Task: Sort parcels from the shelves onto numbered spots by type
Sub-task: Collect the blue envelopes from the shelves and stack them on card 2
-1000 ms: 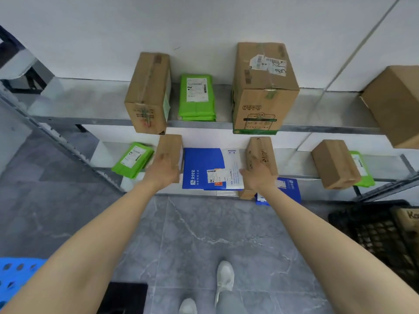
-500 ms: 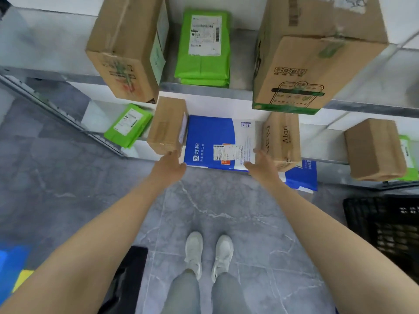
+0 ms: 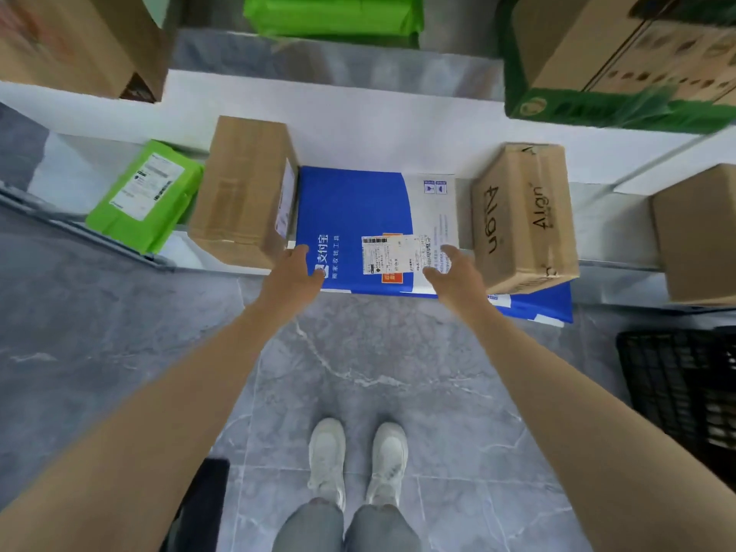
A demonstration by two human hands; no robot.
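A flat blue and white parcel with a shipping label lies on the lower shelf, between a plain brown box and a brown box printed "Align". My left hand rests on its front left corner, thumb lying on top. On the front right corner sits my right hand, its loosely curved fingers touching beside the label. The parcel lies flat on the shelf. Neither hand clearly grips it.
A green parcel lies far left, and a second blue parcel lies under the Align box. Another brown box stands right. The upper shelf holds boxes and green parcels. A black crate stands on the floor, right.
My view has dropped and moved closer to the lower shelf. Both hands left the brown boxes and came inward onto the blue parcel's front corners.
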